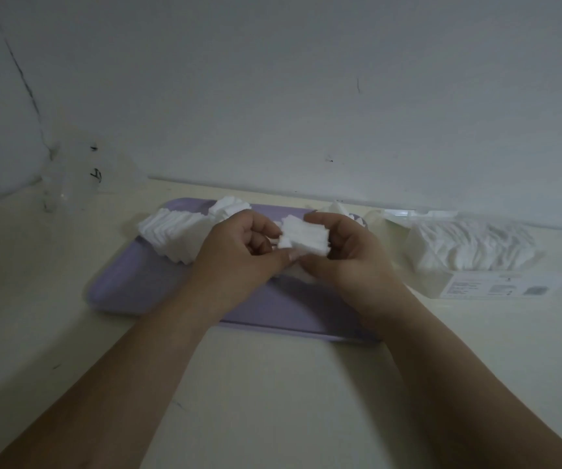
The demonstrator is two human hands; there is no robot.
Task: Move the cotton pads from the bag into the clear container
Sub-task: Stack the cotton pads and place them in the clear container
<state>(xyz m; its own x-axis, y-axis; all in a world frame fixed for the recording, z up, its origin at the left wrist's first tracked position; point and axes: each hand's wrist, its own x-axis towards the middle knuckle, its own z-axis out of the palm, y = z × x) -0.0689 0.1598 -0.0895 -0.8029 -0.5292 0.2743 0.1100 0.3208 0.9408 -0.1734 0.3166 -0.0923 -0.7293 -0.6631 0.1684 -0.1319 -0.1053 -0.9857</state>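
A pale wall (306,79) rises behind a cream counter (273,384), seen from the head camera in dim light. A lavender tray (130,286) lies flat on the counter, its far edge near the wall. To the right of the tray, a soft plastic bag (469,252) lies on its side, packed with white pads, with a printed label (496,286) on its near face. At far left, against the wall and well apart from the bag, stands a clear container (73,174); what it holds cannot be made out.

On the tray's far left part a long row of cotton pads (168,231) leans in a fanned line, with a smaller clump (229,206) just behind it and another clump (337,209) near the tray's far right corner.

Over the middle of the tray, a person's two hands meet around a stack of cotton pads (303,240). The left hand (239,255) has curled fingers at the stack's left side and its thumb against the near edge. The right hand (350,258) wraps the stack's right side, lifted clear of the tray.
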